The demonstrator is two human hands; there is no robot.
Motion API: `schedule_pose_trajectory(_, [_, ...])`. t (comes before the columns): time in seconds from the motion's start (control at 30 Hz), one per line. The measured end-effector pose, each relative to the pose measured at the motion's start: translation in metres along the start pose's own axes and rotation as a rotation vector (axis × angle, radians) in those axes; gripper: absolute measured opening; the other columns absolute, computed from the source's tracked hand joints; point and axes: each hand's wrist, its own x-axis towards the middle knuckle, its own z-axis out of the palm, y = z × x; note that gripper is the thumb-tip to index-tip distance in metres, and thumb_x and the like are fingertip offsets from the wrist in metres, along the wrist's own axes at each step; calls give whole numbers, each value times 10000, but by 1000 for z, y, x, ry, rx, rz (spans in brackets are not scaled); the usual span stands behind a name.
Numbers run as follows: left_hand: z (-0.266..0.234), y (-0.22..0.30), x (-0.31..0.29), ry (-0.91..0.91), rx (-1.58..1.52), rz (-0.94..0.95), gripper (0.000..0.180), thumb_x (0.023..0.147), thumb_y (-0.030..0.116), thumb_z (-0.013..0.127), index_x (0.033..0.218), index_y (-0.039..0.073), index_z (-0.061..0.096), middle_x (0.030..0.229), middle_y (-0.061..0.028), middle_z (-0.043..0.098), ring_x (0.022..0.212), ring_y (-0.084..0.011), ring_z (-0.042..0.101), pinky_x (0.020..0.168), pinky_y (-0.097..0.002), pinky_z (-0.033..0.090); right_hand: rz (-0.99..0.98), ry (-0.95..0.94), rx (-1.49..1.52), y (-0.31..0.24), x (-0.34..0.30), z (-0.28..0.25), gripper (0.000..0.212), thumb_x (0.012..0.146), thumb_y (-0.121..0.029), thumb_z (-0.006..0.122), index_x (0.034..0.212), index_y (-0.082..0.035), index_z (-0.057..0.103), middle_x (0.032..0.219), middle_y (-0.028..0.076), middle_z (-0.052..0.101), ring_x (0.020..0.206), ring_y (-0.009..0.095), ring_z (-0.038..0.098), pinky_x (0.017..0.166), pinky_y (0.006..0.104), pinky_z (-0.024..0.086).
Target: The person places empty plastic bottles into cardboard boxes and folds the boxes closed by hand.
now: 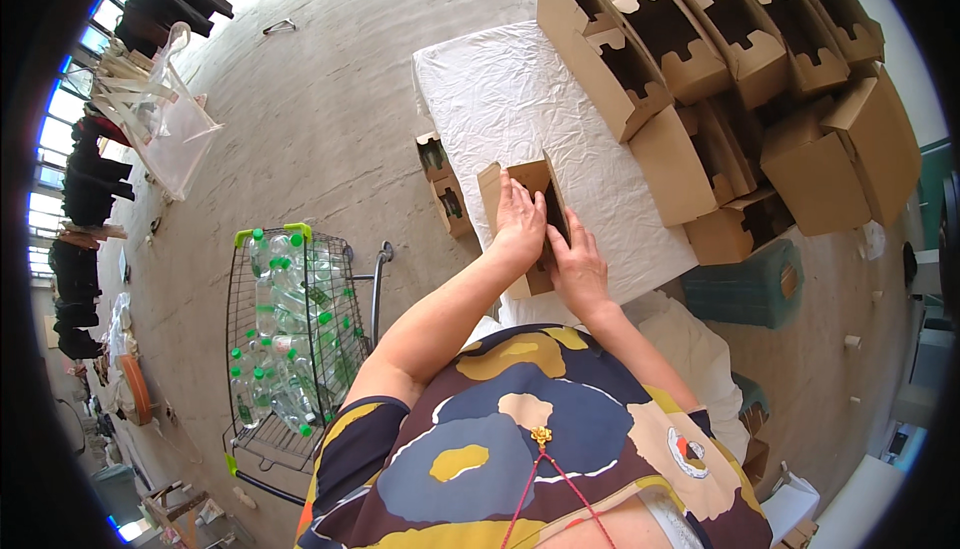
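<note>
A small brown cardboard box (536, 283) with its top open stands near the left edge of a table covered by a wrinkled white cloth (480, 99). My left hand (520, 224) lies over the box's left side, fingers stretched out along the flap and the opening. On the right side, my right hand (580, 267) grips the wall, thumb toward the opening and fingers along the outside. The inside of the box is dark, and my hands cover part of it.
Similar cardboard boxes (700, 39) are piled at the table's far right. Left of me stands a wire cart (232, 329) full of green-capped clear bottles (265, 309). Another box (452, 207) sits beside the table's left edge. A green plastic bin (740, 284) is at right.
</note>
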Motion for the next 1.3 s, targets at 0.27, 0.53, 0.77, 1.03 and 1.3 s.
schedule_pose_trajectory(0.27, [6,6,8,190,-234,-64,474,897,196,547,1337,21,528,1359,-234,519,1336,-365,426,1180,-556,93,29,132,605,8,-13,5,713,777,-10,697,1426,4,401,1429,203,456,1291,399,449,1077,442,387])
schedule_pose_trajectory(0.53, [16,-16,-15,835,-1383,-165,404,902,24,547,1302,-12,496,1396,-186,441,1351,-361,385,1126,-429,314,-14,127,504,10,-11,24,530,920,-234,601,1364,32,486,1455,208,435,1329,394,412,1114,466,327])
schedule_pose_trajectory(0.77, [62,-5,-34,718,-1291,-309,580,911,115,583,1443,19,373,1538,-149,323,1412,-364,276,1175,-437,226,43,52,304,5,-10,34,420,868,-78,625,1284,-25,603,1493,158,399,1353,375,390,1116,454,333])
schedule_pose_trajectory(1.03, [73,9,-32,499,-1055,-376,676,878,190,661,1478,107,360,1607,-69,174,1416,-401,233,1162,-467,269,27,28,353,17,-7,38,435,822,-43,660,1255,-70,634,1502,154,381,1360,355,385,1102,444,357])
schedule_pose_trajectory(1.3, [72,8,-32,576,-1196,-392,748,861,165,685,1500,96,302,1599,-119,165,1433,-381,222,1173,-439,255,92,32,437,20,3,34,552,824,-102,695,1353,-62,541,1524,167,341,1362,358,380,1101,442,351])
